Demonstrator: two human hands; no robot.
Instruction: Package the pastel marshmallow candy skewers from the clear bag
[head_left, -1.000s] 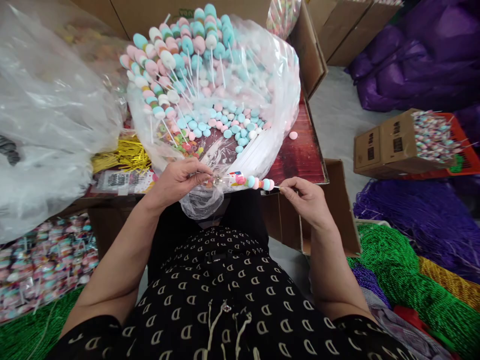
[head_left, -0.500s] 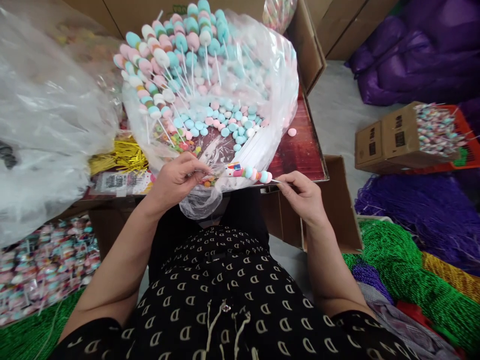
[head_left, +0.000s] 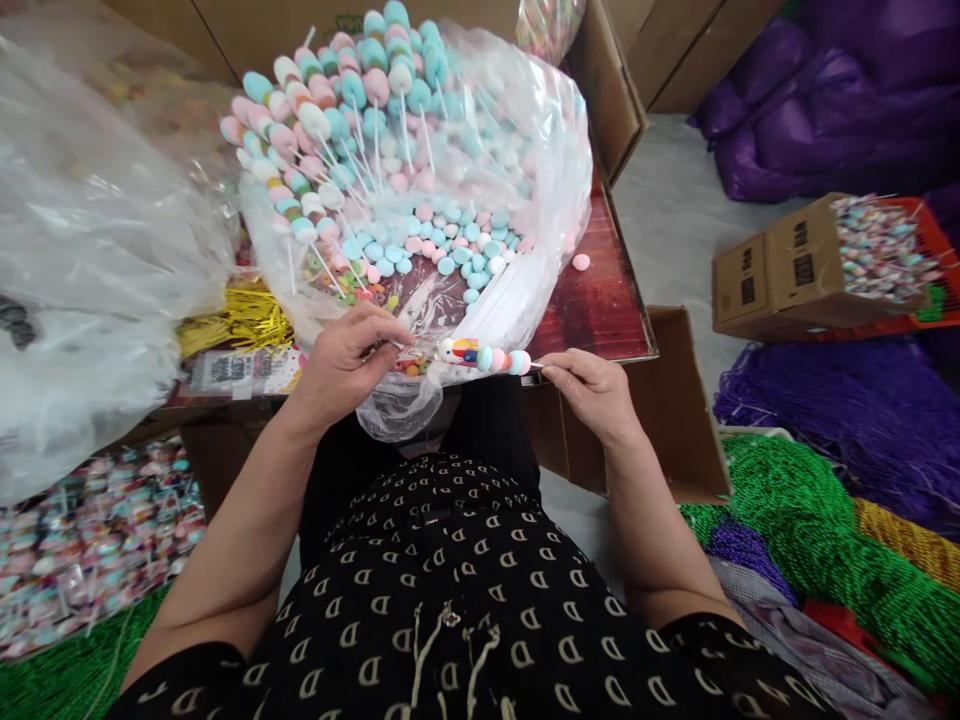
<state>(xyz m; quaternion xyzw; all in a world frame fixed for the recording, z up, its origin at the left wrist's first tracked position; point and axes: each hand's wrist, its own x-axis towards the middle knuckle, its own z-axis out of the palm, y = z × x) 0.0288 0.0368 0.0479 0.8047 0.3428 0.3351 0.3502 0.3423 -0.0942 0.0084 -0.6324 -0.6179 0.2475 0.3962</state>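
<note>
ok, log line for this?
left grip: by skewer, hold unclear | right grip: pinches stick | pink candy: on table

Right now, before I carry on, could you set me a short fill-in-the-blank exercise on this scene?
1. The hand pinching the stick of the candy skewer is the person's ____ hand.
2. The single loose candy lying outside the plastic bag on the red table is ____.
3. The big sacks at the upper right of the view are ____.
4. The printed box at the right is made of ____.

Missing words: right; pink; purple; cardboard.
</note>
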